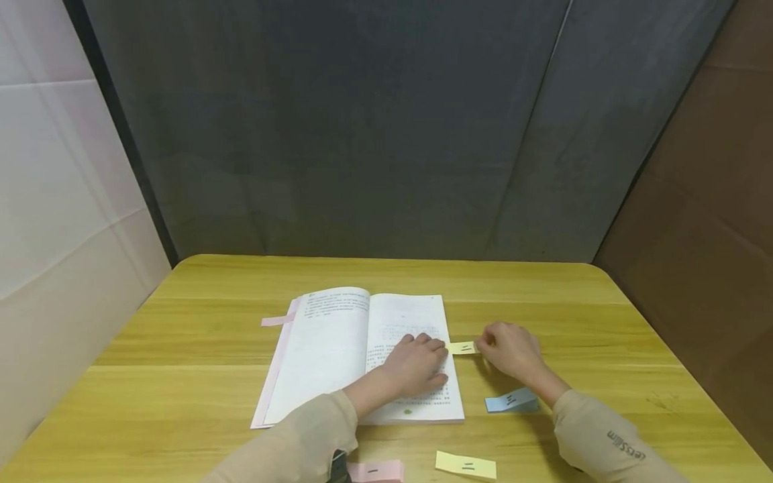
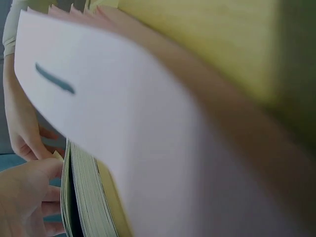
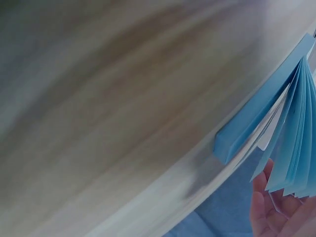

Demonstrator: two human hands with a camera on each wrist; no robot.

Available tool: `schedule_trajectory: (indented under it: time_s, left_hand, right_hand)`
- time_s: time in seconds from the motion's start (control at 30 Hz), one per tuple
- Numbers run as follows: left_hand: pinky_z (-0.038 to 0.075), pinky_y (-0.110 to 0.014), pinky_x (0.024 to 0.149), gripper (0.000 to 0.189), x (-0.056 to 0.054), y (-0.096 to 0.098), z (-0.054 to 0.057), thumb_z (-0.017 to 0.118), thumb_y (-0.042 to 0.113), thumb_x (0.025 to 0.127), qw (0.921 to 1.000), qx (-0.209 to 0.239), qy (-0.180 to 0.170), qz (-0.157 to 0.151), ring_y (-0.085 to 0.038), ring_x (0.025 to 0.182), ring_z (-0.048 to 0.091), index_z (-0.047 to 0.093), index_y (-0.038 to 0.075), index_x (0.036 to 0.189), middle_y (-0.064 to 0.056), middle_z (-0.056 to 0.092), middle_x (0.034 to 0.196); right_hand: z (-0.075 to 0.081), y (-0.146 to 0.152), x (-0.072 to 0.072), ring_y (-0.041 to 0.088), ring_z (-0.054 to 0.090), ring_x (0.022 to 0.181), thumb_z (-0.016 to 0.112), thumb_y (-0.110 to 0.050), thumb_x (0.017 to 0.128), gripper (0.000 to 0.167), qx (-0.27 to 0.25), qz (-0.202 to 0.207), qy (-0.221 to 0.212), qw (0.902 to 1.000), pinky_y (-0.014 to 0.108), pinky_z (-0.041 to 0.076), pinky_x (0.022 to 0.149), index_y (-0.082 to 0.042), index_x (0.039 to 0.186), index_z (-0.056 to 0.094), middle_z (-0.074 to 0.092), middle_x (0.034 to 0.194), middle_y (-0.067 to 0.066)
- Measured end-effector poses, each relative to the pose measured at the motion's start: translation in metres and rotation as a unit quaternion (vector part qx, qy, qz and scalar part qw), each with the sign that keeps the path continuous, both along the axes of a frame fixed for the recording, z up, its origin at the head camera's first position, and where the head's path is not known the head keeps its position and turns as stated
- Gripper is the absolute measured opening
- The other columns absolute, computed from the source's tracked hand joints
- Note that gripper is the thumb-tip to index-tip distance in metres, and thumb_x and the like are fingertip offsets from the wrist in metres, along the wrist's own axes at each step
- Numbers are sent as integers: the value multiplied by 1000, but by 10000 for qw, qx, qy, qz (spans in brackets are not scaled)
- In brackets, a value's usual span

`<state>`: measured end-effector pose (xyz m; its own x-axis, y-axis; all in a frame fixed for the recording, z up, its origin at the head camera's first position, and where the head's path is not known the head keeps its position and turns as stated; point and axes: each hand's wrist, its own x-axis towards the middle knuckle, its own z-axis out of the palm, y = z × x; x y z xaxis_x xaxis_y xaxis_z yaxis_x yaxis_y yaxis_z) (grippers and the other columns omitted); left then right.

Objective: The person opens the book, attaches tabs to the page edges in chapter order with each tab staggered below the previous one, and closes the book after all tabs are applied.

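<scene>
An open book lies on the table, with printed text on its pages. On the right-hand page rests my left hand, its fingertips at the outer edge of the page. A yellow sticky note strip with two pen strokes sticks out past that edge. My right hand pinches the strip's outer end between thumb and fingers. The left hand's fingers show beside the book's page edges in the left wrist view. Below the right hand sits a blue sticky note pad, its leaves fanned in the right wrist view.
A pink strip juts from the book's left side. Near the front edge of the wooden table lie a pink sticky note pad with one stroke and a yellow pad with two. A dark curtain hangs behind.
</scene>
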<state>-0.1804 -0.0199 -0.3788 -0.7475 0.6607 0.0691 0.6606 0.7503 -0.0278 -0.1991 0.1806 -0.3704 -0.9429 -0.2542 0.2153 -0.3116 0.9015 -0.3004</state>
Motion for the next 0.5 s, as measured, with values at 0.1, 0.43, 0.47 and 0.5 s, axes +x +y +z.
schedule_trajectory:
  time_s: [0.1,0.43,0.47,0.5]
  left_hand:
    - [34,-36,89,49,0,0,-1,50,42,85,10000,-84,-21,2,-18,113,41,51,12,122,1,47,125]
    - [31,-39,93,53,0,0,-3,45,44,87,9996,-242,-133,52,-19,119,36,45,12,129,2,40,132]
    - [31,-40,93,54,0,-1,-3,45,44,87,9996,-237,-160,61,-19,119,36,45,12,129,2,40,132]
    - [31,-40,94,54,0,-1,-3,45,44,87,9996,-219,-191,73,-19,119,36,45,11,129,1,40,132]
  right_hand:
    - [-1,1,-1,11,38,45,60,-21,76,14,19,-9,-21,10000,25,30,38,-18,62,59,46,56,-7]
    - [-1,2,-4,11,40,48,61,-25,77,14,94,-102,-98,9999,27,31,40,-18,65,61,50,60,-7]
    - [-1,3,-4,11,40,48,61,-26,77,15,104,-106,-95,9998,27,31,41,-19,64,61,50,59,-7]
    - [-1,3,-4,12,40,48,61,-26,77,15,104,-106,-108,9998,27,31,41,-19,63,60,49,58,-7]
